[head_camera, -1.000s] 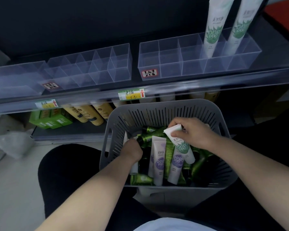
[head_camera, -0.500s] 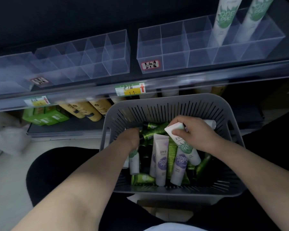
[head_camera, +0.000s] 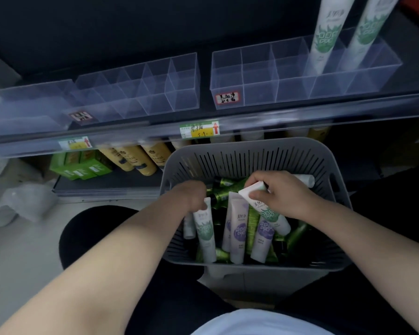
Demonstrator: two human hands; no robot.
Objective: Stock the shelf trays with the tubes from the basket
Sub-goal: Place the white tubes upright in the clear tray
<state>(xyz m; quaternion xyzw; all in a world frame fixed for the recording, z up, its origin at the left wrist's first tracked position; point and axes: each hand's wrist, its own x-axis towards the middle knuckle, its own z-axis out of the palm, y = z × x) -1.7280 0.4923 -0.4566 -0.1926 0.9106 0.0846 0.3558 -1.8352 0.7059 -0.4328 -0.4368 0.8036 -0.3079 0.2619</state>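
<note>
White plastic tube with green leaf print [head_camera: 267,213] sits pinched at its flat crimped end in our right hand [head_camera: 278,194], cap end slanting down into the grey slotted plastic basket [head_camera: 252,153]. Just left of it, our left hand [head_camera: 191,194] curls over the top of a second white green-printed tube [head_camera: 206,235], which lies among lilac-printed tubes [head_camera: 237,233]. Beyond both hands stand clear plastic divided trays [head_camera: 259,78]; two tall white upright tubes [head_camera: 324,39] occupy the tray beyond our right hand.
</note>
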